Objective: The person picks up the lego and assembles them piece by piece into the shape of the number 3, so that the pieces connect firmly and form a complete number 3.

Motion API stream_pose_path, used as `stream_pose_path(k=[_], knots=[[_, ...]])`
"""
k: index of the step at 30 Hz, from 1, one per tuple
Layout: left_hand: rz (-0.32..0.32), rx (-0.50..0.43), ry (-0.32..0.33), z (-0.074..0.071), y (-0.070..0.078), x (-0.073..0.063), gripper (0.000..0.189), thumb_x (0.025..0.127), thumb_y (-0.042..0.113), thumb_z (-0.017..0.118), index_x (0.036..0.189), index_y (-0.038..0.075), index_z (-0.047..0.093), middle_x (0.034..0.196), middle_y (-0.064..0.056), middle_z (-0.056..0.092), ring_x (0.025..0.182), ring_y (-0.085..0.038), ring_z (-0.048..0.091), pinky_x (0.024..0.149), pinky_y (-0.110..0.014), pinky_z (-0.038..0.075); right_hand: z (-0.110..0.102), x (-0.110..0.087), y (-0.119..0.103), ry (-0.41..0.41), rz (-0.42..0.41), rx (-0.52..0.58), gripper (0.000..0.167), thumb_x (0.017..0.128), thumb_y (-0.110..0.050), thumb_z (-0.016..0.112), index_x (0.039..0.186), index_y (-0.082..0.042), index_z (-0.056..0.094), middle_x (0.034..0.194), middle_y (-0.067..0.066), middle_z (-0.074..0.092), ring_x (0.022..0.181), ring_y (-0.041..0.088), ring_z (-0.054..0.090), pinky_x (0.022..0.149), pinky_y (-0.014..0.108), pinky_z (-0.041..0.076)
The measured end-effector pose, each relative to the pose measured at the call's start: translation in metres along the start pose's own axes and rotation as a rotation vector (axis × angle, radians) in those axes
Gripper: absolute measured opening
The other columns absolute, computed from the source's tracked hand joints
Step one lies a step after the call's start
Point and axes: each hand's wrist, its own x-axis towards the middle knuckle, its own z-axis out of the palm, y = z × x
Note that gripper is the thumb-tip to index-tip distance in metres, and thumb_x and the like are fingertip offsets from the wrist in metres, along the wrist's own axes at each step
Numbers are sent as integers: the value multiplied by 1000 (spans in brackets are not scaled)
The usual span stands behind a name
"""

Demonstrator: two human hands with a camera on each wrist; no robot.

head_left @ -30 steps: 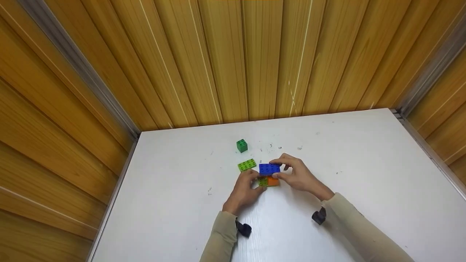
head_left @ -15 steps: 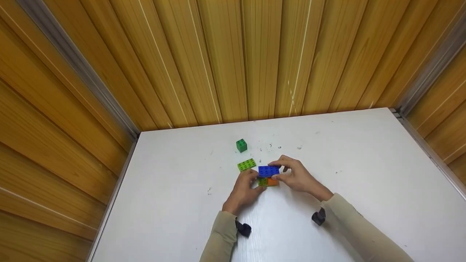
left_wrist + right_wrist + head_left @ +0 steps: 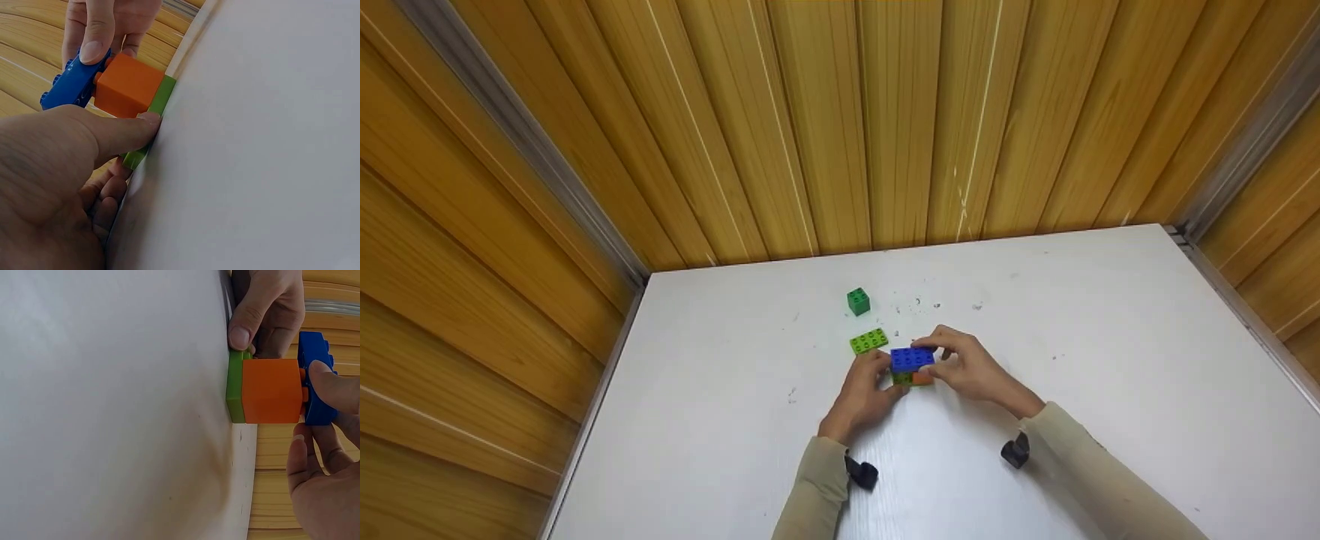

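In the head view my right hand (image 3: 971,367) pinches a flat blue toy building brick (image 3: 912,359) between thumb and fingers. Beneath it an orange block (image 3: 271,391) stands on one end of a light green plate (image 3: 163,95). The blue brick lies over the orange block's studs, slightly tilted, with a narrow gap and part of the studs showing in the right wrist view. On the plate's other end my left hand (image 3: 862,394) grips it, thumb (image 3: 132,132) at the near edge and fingers behind, holding it at the tabletop.
Just beyond my left hand a second light green plate (image 3: 869,341) lies on the white table (image 3: 720,390). Farther back stands a dark green block (image 3: 858,301). Wood-patterned walls (image 3: 840,135) enclose the table's back and sides.
My right hand has lowered the blue brick toward me and slightly left, onto the orange block's studs. My left hand has stayed on the green plate.
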Motion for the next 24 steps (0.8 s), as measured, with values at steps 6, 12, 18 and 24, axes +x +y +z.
stream_pose_path(k=[6, 12, 18, 24], knots=[[16, 2, 4, 0, 1, 0, 34, 97, 24, 81, 130, 20, 75, 124, 6, 61, 123, -17, 54, 114, -45, 47, 1, -1, 0, -3, 2, -3, 38, 94, -5, 79, 132, -9, 75, 108, 4, 70, 111, 28, 66, 91, 38, 53], [13, -2, 0, 0, 0, 0, 36, 97, 24, 81, 132, 19, 75, 124, 4, 62, 123, -18, 54, 114, -46, 47, 2, 0, 0, -8, 11, -6, 38, 94, -5, 80, 132, -10, 75, 109, 4, 70, 111, 28, 66, 91, 38, 55], [11, -4, 4, 0, 1, 0, 35, 97, 23, 81, 131, 19, 75, 123, 5, 62, 124, -18, 54, 116, -46, 46, 1, 0, -1, -16, 2, -12, 38, 95, -5, 79, 132, -6, 74, 110, 5, 70, 110, 28, 67, 91, 39, 54], [-12, -11, 0, 0, 0, 1, 34, 97, 23, 81, 130, 20, 76, 121, 7, 61, 123, -16, 53, 116, -46, 46, 2, -1, -2, -26, 29, -24, 39, 96, -3, 76, 134, -6, 73, 111, 5, 69, 111, 27, 66, 92, 36, 53]])
